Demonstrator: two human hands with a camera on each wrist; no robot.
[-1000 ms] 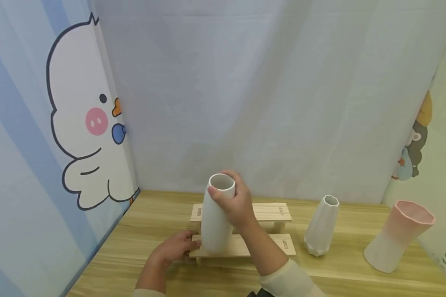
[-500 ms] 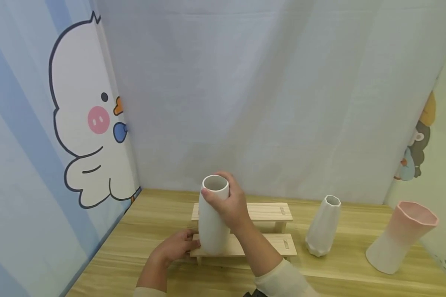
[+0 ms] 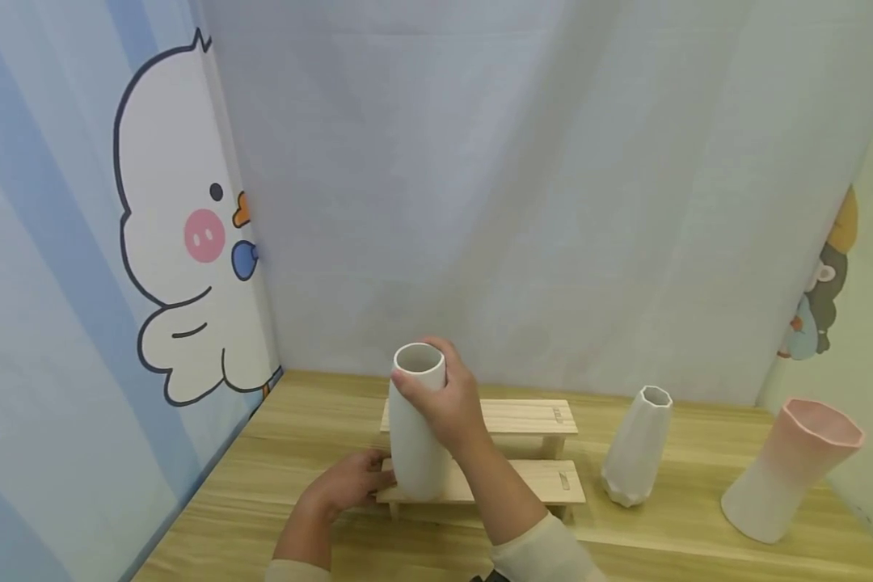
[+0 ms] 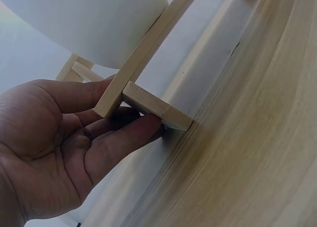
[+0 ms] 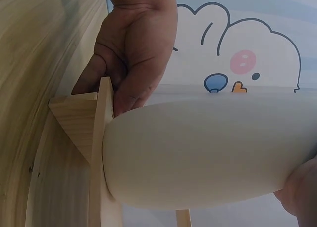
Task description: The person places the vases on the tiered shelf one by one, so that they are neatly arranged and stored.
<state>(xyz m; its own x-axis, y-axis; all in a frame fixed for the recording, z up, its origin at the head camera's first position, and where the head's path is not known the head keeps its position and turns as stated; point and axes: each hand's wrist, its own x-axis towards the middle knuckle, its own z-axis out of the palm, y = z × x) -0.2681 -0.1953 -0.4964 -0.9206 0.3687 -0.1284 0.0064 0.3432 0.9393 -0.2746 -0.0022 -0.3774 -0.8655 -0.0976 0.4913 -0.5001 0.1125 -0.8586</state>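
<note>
A tall, smooth white vase (image 3: pixel 416 453) stands upright at the left end of the lower step of a two-tier wooden stand (image 3: pixel 531 481). My right hand (image 3: pixel 447 404) grips it just below the rim, thumb on the near side. The right wrist view shows the vase's base (image 5: pixel 148 158) against the board. My left hand (image 3: pixel 351 482) holds the left end of that lower step. Seen from the left wrist, its thumb lies on the board's top side, and the fingers (image 4: pixel 119 143) curl beneath, against the stand's leg (image 4: pixel 158 106).
To the right of the stand is a faceted white vase (image 3: pixel 636 453). Further right stands a pink-and-white flared vase (image 3: pixel 774 477). A grey curtain (image 3: pixel 509 202) hangs behind the wooden table (image 3: pixel 225 501), with a printed cloth (image 3: pixel 65 323) along the left side.
My right hand has shifted the tall white vase slightly left along the lower step, mostly in the first half second. The left hand keeps its hold on the stand.
</note>
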